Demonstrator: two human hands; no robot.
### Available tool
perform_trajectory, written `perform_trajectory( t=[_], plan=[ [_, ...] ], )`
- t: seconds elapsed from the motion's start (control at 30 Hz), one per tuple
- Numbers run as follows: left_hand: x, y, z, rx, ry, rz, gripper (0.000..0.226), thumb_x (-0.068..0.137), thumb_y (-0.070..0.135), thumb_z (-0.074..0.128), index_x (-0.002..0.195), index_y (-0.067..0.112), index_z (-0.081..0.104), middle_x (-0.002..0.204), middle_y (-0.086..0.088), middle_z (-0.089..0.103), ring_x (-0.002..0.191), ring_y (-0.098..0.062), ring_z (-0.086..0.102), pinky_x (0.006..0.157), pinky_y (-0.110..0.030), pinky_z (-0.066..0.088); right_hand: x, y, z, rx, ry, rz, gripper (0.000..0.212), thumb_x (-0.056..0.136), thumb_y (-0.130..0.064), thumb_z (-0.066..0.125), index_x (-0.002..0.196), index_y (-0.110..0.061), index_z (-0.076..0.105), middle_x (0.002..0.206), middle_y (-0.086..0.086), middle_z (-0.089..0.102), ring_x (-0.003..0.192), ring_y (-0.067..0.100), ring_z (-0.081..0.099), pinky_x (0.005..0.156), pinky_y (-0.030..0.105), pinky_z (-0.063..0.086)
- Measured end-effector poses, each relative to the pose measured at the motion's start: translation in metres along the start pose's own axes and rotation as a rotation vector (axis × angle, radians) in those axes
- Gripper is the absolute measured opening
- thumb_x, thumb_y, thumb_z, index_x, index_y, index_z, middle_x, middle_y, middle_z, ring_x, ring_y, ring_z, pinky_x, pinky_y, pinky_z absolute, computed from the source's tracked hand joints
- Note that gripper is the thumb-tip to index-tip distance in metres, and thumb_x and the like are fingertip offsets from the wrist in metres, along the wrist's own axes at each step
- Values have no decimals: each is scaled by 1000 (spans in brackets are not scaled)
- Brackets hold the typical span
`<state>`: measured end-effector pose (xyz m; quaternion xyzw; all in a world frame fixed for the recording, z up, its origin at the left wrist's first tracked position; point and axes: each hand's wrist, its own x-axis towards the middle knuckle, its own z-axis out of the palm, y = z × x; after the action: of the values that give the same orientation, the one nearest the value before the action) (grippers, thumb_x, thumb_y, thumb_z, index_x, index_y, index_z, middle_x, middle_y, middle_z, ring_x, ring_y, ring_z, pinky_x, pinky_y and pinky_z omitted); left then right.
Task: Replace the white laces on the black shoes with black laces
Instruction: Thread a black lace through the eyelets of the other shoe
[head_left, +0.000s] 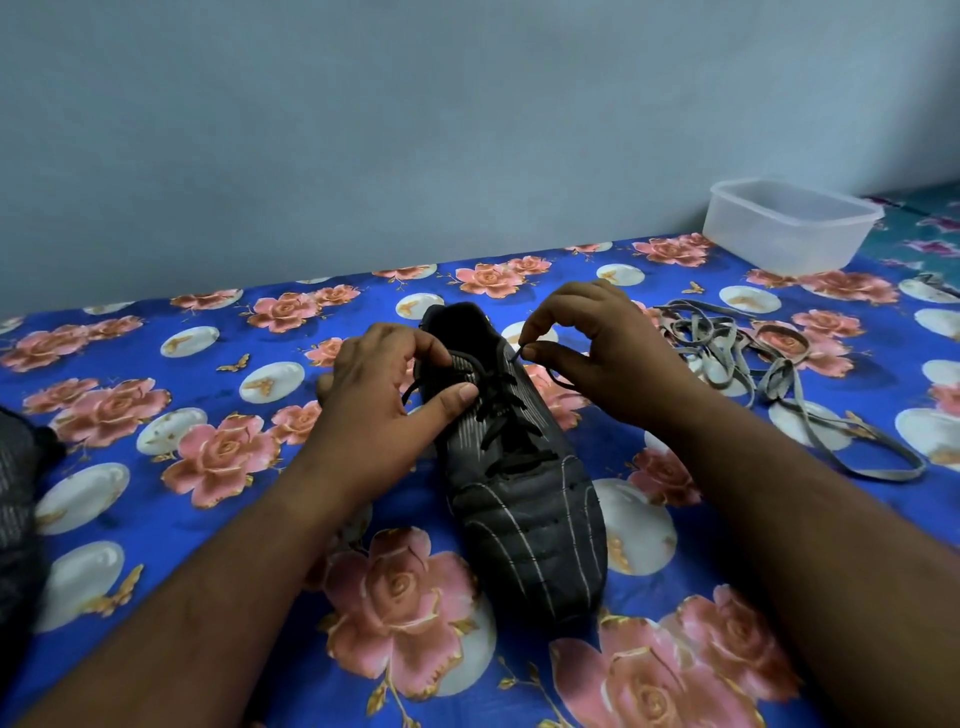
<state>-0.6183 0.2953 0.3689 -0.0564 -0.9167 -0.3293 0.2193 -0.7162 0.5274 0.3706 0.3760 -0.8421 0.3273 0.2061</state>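
Note:
A black shoe (524, 514) with thin white stripes lies on the blue flowered cloth, its toe towards me. A black lace (511, 441) crosses its eyelets. My left hand (379, 384) grips the shoe's left upper edge near the top eyelets, thumb pressing the side. My right hand (608, 348) pinches the tip of the black lace just above the shoe's right side. The removed white laces (779, 374), greyish in this light, lie in a loose tangle to the right of the shoe.
An empty translucent plastic tub (789, 226) stands at the back right by the wall. A dark object (15, 499) lies at the left edge, cut off by the frame. The flowered cloth (156, 395) covers the whole surface, and a plain wall rises behind it.

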Motion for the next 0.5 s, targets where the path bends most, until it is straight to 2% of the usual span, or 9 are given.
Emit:
perform_trajectory(
  t=[0.1,0.17,0.23,0.27,0.33,0.37,0.43,0.5],
  plan=[
    [0,-4,2,-47,-21,-54,44,69,75,55,100,45,50,109,28,48,108,-6,44,101,-49,40,-1,-2,0,15,-17,15,11,91,-31,75,91,-35,64,93,-16,64,94,14,51,81,14,34],
    [0,-5,2,-81,-19,-62,47,73,71,67,103,38,52,105,22,53,99,-4,49,94,-36,45,-1,-2,0,32,-29,28,11,92,-32,73,90,-36,63,92,-19,65,95,11,51,79,19,38],
    [0,-6,2,-172,-47,-94,41,79,59,73,102,30,54,92,14,60,80,-3,53,74,-21,47,-2,-2,-1,48,-47,46,5,93,-31,72,93,-30,67,90,-19,65,93,8,52,74,20,38],
    [1,-7,1,-214,-70,-111,38,81,57,71,99,28,56,82,11,61,70,-5,53,64,-22,46,-2,-2,-1,60,-59,51,4,93,-29,72,95,-28,68,89,-18,64,91,7,54,72,20,38],
    [2,-10,-3,-246,-123,-102,36,87,59,68,89,24,61,69,4,62,61,-14,54,59,-33,46,-2,-2,-2,70,-80,44,4,94,-28,71,96,-25,69,89,-18,65,88,6,56,70,21,40],
    [3,-10,-6,-236,-146,-79,34,91,55,66,85,22,64,70,0,65,64,-22,56,62,-39,47,-2,-1,-2,65,-84,38,3,95,-28,71,96,-25,69,89,-17,65,88,7,56,70,22,41],
    [5,-11,-12,-242,-156,-38,25,97,39,64,83,20,68,75,-3,68,74,-26,59,72,-39,46,-2,0,-3,44,-73,39,3,95,-27,70,96,-25,68,89,-16,66,89,10,56,72,24,43],
    [7,-14,-18,-269,-136,-15,25,100,35,62,85,17,70,77,-10,66,70,-26,55,69,-36,43,-2,1,-3,13,-49,55,4,95,-27,69,95,-24,68,88,-16,65,90,10,56,73,28,43]
  ],
)
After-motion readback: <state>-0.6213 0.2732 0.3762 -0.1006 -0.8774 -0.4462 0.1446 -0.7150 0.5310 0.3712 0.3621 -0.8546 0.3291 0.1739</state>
